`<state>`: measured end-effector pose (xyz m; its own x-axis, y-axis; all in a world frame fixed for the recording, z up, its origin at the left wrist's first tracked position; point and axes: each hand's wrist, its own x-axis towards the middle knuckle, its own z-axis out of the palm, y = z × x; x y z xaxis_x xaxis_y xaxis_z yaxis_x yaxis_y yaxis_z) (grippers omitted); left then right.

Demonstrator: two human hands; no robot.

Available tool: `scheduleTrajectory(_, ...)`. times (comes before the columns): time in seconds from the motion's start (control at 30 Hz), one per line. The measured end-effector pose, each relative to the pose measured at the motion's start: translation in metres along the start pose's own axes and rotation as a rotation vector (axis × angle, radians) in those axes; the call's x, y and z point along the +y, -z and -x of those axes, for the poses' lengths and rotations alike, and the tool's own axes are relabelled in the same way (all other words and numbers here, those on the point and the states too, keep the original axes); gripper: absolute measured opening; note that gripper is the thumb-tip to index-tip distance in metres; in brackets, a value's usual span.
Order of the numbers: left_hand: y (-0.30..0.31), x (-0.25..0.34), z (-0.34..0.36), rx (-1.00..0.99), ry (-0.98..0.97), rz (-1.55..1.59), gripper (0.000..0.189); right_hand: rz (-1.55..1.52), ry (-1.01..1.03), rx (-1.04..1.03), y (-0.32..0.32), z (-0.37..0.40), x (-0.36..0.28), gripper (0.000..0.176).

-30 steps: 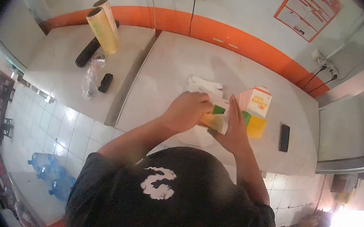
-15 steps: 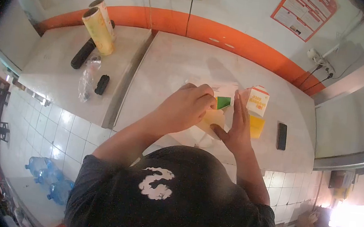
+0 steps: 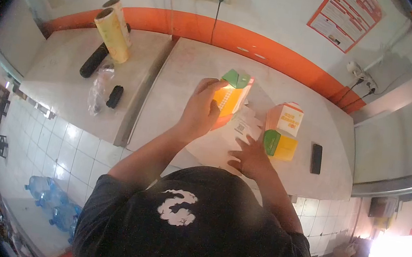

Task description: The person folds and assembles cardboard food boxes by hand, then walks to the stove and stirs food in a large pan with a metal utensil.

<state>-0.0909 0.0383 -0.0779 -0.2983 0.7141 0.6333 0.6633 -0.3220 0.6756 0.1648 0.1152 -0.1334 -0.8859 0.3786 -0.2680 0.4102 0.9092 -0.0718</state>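
The left hand (image 3: 199, 109) is clamped, thumb and fingers, on a yellow carton (image 3: 226, 100) with a green flap, well in from the left edge of the table (image 3: 193, 63), with tabletop stretching behind it toward the orange wall band (image 3: 284, 66). The right hand (image 3: 254, 160) spreads its fingers apart at some flat white sheets (image 3: 226, 136); contact I cannot tell. A yellow-green box (image 3: 285, 146) sits just beside that hand, well apart from the black phone (image 3: 316, 159) nearer the right edge
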Motion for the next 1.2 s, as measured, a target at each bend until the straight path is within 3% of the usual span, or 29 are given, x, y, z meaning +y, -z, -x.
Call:
scheduleTrajectory(0.03, 0.003, 0.001, -0.001, 0.011, 0.014, 0.013, 0.06, 0.0, -0.019, -0.107, -0.008, -0.002, 0.004, 0.055)
scheduleTrajectory(0.07, 0.006, 0.004, -0.004, 0.025, 0.025, 0.024, 0.058, -0.104, -0.031, -0.007, -0.014, -0.002, 0.008, 0.067)
scheduleTrajectory(0.17, 0.025, 0.022, -0.005, -0.178, -0.046, 0.159, 0.05, -0.303, -0.153, 0.697, 0.016, 0.005, -0.004, 0.085)
scheduleTrajectory(0.2, 0.03, 0.033, -0.005, -0.239, -0.045, 0.191, 0.048, -0.299, -0.124, 0.77, 0.043, 0.01, -0.008, 0.098)
scheduleTrajectory(0.3, 0.044, 0.066, -0.005, -0.411, -0.074, 0.271, 0.045, -0.291, 0.032, 0.899, 0.082, 0.017, -0.017, 0.098)
scheduleTrajectory(0.33, 0.049, 0.073, -0.007, -0.438, -0.105, 0.277, 0.045, -0.306, 0.02, 0.794, 0.098, 0.021, -0.024, 0.09)
scheduleTrajectory(0.43, 0.053, 0.075, -0.008, -0.436, -0.259, 0.154, 0.04, -0.505, -0.167, 0.19, 0.111, 0.027, -0.03, 0.077)
scheduleTrajectory(0.47, 0.057, 0.079, -0.009, -0.447, -0.271, 0.115, 0.039, -0.601, -0.044, 0.314, 0.095, 0.026, -0.025, 0.046)
scheduleTrajectory(0.5, 0.062, 0.084, -0.01, -0.457, -0.28, 0.077, 0.038, -0.605, -0.001, 0.314, 0.097, 0.03, -0.03, 0.042)
scheduleTrajectory(0.57, 0.069, 0.086, -0.01, -0.438, -0.309, -0.057, 0.046, -0.616, 0.082, 0.315, 0.106, 0.035, -0.041, 0.035)
scheduleTrajectory(0.6, 0.07, 0.086, -0.01, -0.43, -0.324, -0.124, 0.051, -0.654, -0.01, 0.343, 0.106, 0.036, -0.041, 0.033)
scheduleTrajectory(0.7, 0.062, 0.079, 0.002, -0.038, -0.044, -0.142, 0.081, -0.711, -0.203, 0.52, 0.108, 0.04, -0.036, 0.032)
scheduleTrajectory(0.73, 0.06, 0.075, 0.009, -0.089, 0.094, -0.034, 0.105, -0.699, -0.208, 0.639, 0.109, 0.043, -0.032, 0.034)
scheduleTrajectory(0.8, 0.049, 0.079, 0.014, -0.204, 0.039, -0.011, 0.109, -0.708, -0.229, 0.811, 0.107, 0.045, -0.032, 0.032)
scheduleTrajectory(0.83, 0.045, 0.084, 0.013, -0.261, 0.014, 0.0, 0.11, -0.639, -0.148, 0.751, 0.107, 0.047, -0.033, 0.031)
scheduleTrajectory(0.97, 0.067, 0.109, -0.008, -0.695, 0.074, -0.097, 0.094, -0.49, 0.245, 0.457, 0.124, 0.05, -0.03, 0.031)
scheduleTrajectory(1.0, 0.055, 0.085, 0.001, -0.629, -0.039, 0.062, 0.062, -0.483, 0.361, 0.368, 0.128, 0.049, -0.029, 0.033)
scheduleTrajectory(1.1, 0.056, 0.088, 0.006, -0.811, 0.301, 0.34, 0.038, -0.348, -0.041, 0.549, 0.101, 0.045, -0.028, 0.035)
scheduleTrajectory(1.13, 0.052, 0.081, 0.014, -0.644, 0.064, 0.016, 0.024, -0.393, -0.091, 0.721, 0.105, 0.046, -0.029, 0.035)
scheduleTrajectory(1.2, 0.05, 0.08, 0.014, -0.697, 0.046, -0.098, 0.025, -0.48, -0.194, 1.066, 0.124, 0.048, -0.037, 0.035)
